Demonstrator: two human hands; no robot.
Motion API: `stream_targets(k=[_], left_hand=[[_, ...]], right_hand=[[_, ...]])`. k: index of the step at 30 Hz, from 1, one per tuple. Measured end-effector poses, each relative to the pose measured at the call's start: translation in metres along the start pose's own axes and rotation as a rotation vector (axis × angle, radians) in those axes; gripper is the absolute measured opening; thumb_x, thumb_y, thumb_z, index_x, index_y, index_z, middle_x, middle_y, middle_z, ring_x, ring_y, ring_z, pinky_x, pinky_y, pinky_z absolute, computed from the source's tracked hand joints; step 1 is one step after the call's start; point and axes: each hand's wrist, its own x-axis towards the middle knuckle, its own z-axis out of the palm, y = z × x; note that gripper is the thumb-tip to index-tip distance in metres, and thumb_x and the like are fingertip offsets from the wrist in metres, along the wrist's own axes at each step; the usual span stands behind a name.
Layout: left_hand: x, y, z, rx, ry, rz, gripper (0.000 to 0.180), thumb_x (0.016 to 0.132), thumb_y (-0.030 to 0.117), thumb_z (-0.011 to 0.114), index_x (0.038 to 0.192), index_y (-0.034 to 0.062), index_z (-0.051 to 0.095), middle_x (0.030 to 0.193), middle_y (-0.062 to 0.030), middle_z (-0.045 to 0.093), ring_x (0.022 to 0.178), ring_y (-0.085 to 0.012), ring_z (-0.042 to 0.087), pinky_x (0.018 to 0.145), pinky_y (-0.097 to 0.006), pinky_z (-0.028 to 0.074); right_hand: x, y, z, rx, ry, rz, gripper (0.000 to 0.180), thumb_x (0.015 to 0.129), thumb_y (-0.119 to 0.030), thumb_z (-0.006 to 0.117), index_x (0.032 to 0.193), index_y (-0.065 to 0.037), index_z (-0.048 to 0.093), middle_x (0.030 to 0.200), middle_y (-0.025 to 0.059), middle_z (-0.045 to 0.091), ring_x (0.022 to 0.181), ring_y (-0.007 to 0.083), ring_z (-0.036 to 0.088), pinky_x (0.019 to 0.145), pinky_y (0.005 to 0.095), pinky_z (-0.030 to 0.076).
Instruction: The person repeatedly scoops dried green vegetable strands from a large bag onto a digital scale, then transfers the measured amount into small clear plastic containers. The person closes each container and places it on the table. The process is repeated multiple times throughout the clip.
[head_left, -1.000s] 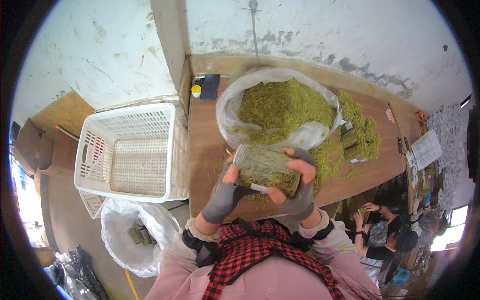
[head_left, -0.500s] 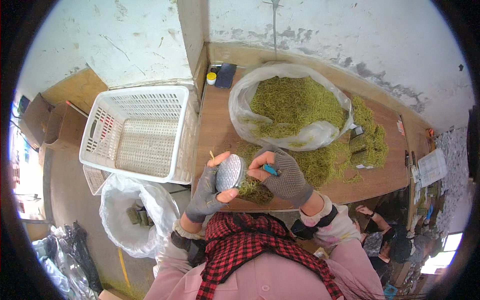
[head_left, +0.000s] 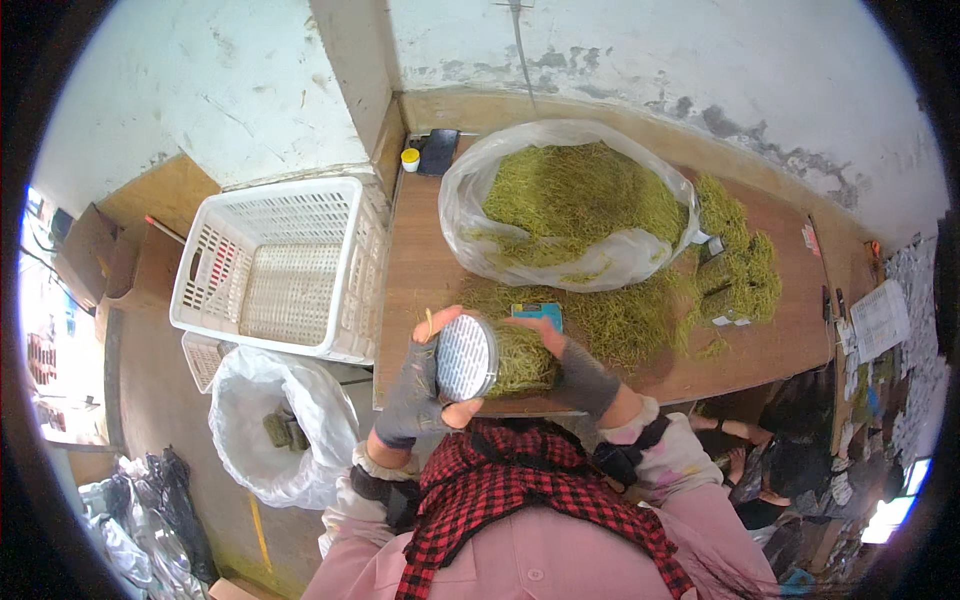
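Between my hands is a clear round jar (head_left: pixel 522 362) of yellow-green dried stems, lying on its side above the table's front edge. Its flat printed end (head_left: pixel 466 357) faces left. My left hand (head_left: pixel 410 392), in a grey fingerless glove, is closed around that end, with the thumb below and a finger above. At the jar's other end my right hand (head_left: pixel 583 375), gloved alike, wraps round it; some fingertips are hidden. Just beyond the right fingers shows a small blue object (head_left: pixel 540 314) against loose stems (head_left: pixel 630 335); whether the hand touches it I cannot tell.
A big clear bag (head_left: pixel 465 215) full of stems stands on the brown table (head_left: pixel 412 262). Filled packs (head_left: pixel 722 275) sit to its right. Left are a white basket (head_left: pixel 350 270) and a lined bin (head_left: pixel 335 420) holding several packs. A co-worker's arm (head_left: pixel 745 432) shows at right.
My right hand has left its pinch at the jar's printed end and now wraps the far end. The blue object has left its palm side and shows beyond the fingers. The view has shifted slightly.
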Motion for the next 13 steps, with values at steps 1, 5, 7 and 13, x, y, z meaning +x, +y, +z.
stream_targets(k=[1,5,7,13], left_hand=[[0.000,0.003,0.003,0.043,0.026,0.018,0.100,0.072,0.026,0.080,0.155,0.0034,0.027,0.139,-0.0097,0.045,0.127,-0.0216,0.045,0.112,-0.037,0.034],[-0.004,0.003,0.024,0.118,0.170,0.009,0.096,0.080,0.040,0.076,0.154,0.0019,0.029,0.138,-0.0126,0.045,0.126,-0.0236,0.046,0.110,-0.038,0.035],[-0.007,0.000,0.033,0.063,0.217,0.008,0.095,0.081,0.043,0.074,0.154,0.0021,0.029,0.136,-0.0132,0.046,0.125,-0.0231,0.047,0.109,-0.037,0.036],[-0.014,-0.019,0.036,-0.379,0.339,-0.232,0.095,0.092,0.069,0.059,0.155,0.0045,0.029,0.149,-0.0059,0.043,0.135,-0.0239,0.042,0.116,-0.041,0.032]], right_hand=[[0.001,0.001,0.005,-0.044,0.008,-0.031,0.043,0.102,-0.030,0.062,0.137,-0.006,0.053,0.123,0.0068,0.060,0.106,0.0149,0.057,0.093,0.0343,0.049],[-0.019,-0.017,0.019,-0.382,0.038,-0.366,0.045,0.098,-0.033,0.060,0.130,-0.003,0.050,0.124,0.0077,0.056,0.113,0.0171,0.054,0.101,0.0342,0.043],[-0.021,-0.023,0.028,-0.432,0.057,-0.545,0.055,0.087,-0.029,0.075,0.129,-0.003,0.050,0.121,0.0110,0.053,0.114,0.0204,0.053,0.098,0.0373,0.044],[-0.027,-0.048,0.026,-1.025,-0.115,-1.223,0.080,0.077,-0.032,0.088,0.138,-0.008,0.042,0.131,0.0162,0.049,0.115,0.0335,0.054,0.101,0.0504,0.043]])
